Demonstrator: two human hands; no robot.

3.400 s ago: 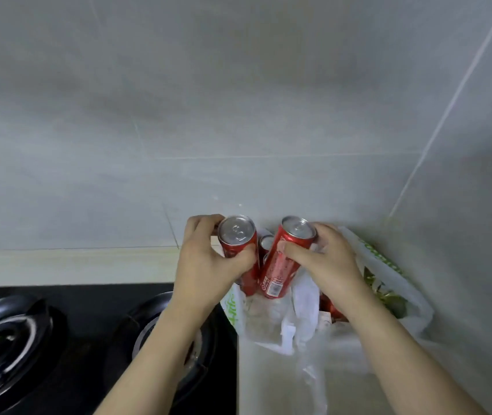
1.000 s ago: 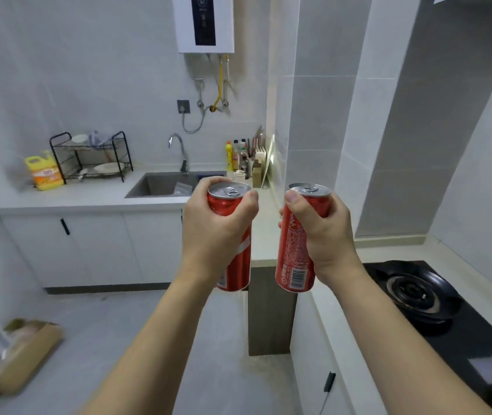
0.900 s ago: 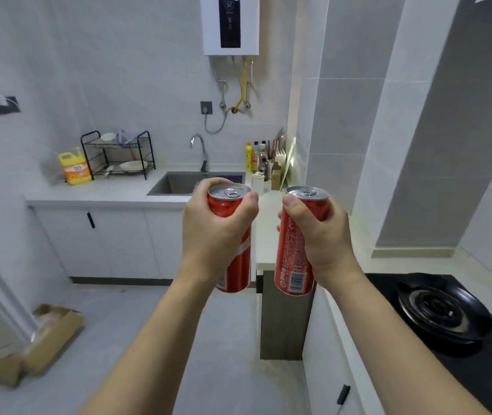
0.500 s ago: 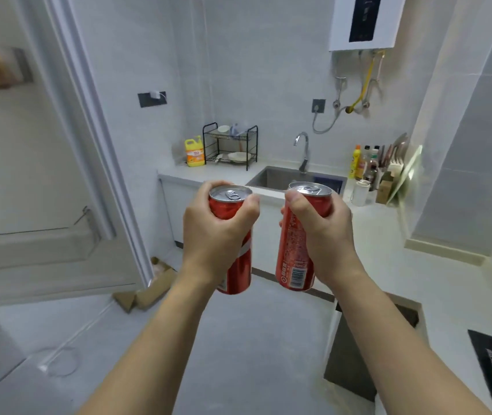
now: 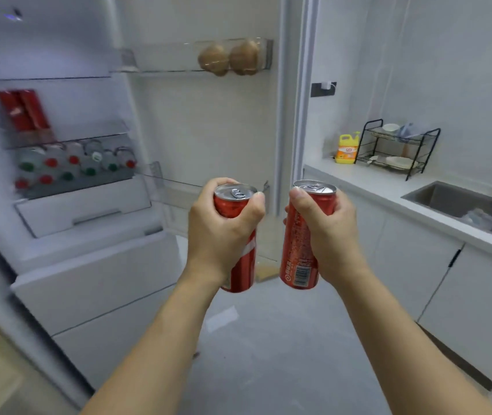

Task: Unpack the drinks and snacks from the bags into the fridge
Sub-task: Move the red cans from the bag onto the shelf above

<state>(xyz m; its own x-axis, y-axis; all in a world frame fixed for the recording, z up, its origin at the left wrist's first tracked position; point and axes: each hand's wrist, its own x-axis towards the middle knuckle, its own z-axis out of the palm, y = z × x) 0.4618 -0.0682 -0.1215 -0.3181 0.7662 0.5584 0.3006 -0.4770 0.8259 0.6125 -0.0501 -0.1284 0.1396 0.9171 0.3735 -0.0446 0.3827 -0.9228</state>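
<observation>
- Cans: left hand (image 5: 223,226) grips one red can (image 5: 240,247), right hand (image 5: 325,232) grips another can (image 5: 300,250), before the open fridge (image 5: 89,205).
- Handling, likely: rigid, smooth, fairly heavy; hold mid-body.

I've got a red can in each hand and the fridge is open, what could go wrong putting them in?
Both hands are full: left hand, right hand. Nothing is free to steady things. The shelf already holds red cans, so a new can might knock them. The other can could slip while you reach.
</observation>
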